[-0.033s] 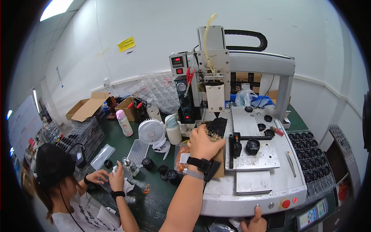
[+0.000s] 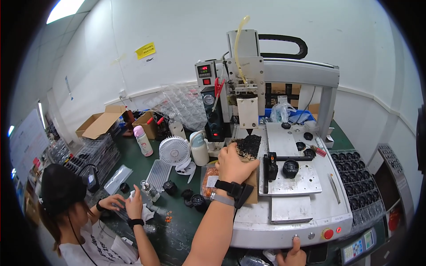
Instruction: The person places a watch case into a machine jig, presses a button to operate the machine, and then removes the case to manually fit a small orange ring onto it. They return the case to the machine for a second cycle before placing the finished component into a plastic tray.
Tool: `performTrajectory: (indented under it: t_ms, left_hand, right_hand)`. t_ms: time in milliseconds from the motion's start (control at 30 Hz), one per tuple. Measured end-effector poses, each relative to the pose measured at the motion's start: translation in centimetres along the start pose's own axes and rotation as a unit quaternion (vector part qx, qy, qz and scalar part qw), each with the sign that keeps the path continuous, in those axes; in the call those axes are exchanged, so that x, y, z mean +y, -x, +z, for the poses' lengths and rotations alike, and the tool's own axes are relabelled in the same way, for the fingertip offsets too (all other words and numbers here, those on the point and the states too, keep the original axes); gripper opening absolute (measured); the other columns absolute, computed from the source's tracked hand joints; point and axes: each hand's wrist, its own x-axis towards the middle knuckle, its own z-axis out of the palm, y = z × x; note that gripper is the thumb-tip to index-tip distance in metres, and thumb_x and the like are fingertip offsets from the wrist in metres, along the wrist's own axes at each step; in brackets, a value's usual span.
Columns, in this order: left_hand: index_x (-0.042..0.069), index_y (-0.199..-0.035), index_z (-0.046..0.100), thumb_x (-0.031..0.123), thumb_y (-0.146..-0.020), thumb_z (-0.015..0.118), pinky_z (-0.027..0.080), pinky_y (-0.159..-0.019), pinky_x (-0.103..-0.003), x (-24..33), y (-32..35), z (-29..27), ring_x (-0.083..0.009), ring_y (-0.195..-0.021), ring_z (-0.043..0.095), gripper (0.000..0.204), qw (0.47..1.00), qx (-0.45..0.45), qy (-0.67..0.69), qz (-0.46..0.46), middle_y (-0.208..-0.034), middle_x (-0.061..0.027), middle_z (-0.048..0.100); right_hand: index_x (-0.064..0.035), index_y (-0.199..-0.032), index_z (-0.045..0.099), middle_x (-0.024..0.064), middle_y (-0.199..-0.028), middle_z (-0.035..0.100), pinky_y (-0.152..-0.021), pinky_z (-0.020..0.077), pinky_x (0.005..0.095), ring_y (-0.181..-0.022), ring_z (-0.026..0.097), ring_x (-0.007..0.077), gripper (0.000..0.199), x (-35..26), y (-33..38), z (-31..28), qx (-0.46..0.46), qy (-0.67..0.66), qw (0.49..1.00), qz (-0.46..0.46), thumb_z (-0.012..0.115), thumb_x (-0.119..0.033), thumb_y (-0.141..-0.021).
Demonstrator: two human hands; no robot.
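My left hand (image 2: 236,165) rests on a piece of cardboard (image 2: 251,188) beside the machine's metal plate, thumb and fingers apart, fingertips partly hidden. Just beyond it a lump of black residue (image 2: 249,145) lies under the dispensing nozzle (image 2: 249,131). My right hand (image 2: 293,256) is at the machine's front panel, its raised thumb against a round button (image 2: 296,237); the other fingers are partly cut off by the lower edge. On the plate sits a round black part (image 2: 290,168) beside a black clamp fixture (image 2: 269,166).
A co-worker (image 2: 66,208) handles something small at left. Nearby are a white fan (image 2: 174,152), a white squeeze bottle (image 2: 199,148) and a glass bottle (image 2: 150,191). Tweezers (image 2: 333,188) lie on the machine, near a red stop button (image 2: 328,233). Trays of black parts (image 2: 357,181) stand at right.
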Motion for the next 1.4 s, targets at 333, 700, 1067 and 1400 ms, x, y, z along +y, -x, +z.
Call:
performTrajectory:
  t_ms: [333, 700, 1067, 1400]
  left_hand:
    - [0.003, -0.126, 0.044, 0.043, -0.057, 0.071, 0.027, -0.101, -0.047, 0.09, -0.13, -0.05, -0.0366, -0.117, 0.040, 0.084, 1.000, 0.000, 0.004, -0.010, -0.122, -0.0203, 0.044]
    - [0.004, -0.127, 0.043, 0.043, -0.057, 0.071, 0.027, -0.101, -0.047, -0.10, -0.22, -0.22, -0.0369, -0.118, 0.040, 0.084, 1.000, 0.001, 0.014, -0.017, -0.123, -0.0208, 0.044]
    - [0.005, -0.126, 0.044, 0.043, -0.057, 0.071, 0.027, -0.100, -0.048, -0.18, -0.25, -0.35, -0.0371, -0.118, 0.039, 0.084, 1.000, 0.003, 0.016, -0.020, -0.122, -0.0205, 0.043]
    - [0.005, -0.126, 0.044, 0.043, -0.057, 0.070, 0.027, -0.100, -0.048, -0.06, -0.24, -0.41, -0.0372, -0.116, 0.041, 0.083, 1.000, 0.009, 0.014, -0.018, -0.120, -0.0205, 0.044]
  right_hand:
    - [0.0046, -0.136, 0.011, 0.0128, -0.049, 0.050, -0.040, 0.0412, 0.0428, -0.041, 0.050, 0.0345, 0.086, 0.29, 0.24, 0.31, -0.009, -0.012, 1.000, 0.022, 0.066, -0.021, -0.074]
    - [0.0036, -0.136, 0.010, 0.0126, -0.049, 0.049, -0.040, 0.0408, 0.0434, -0.041, 0.050, 0.0349, 0.086, 0.59, 0.44, 0.54, -0.002, -0.022, 1.000, 0.012, 0.066, -0.021, -0.075]
    - [0.0054, -0.136, 0.009, 0.0129, -0.049, 0.050, -0.040, 0.0406, 0.0433, -0.040, 0.049, 0.0348, 0.088, 0.57, 0.43, 0.51, 0.005, -0.007, 1.000, -0.004, 0.066, -0.022, -0.075]
    - [0.0059, -0.136, 0.009, 0.0125, -0.050, 0.050, -0.039, 0.0409, 0.0426, -0.040, 0.050, 0.0341, 0.088, 0.71, 0.32, 0.33, -0.003, 0.006, 1.000, -0.016, 0.066, -0.022, -0.075]
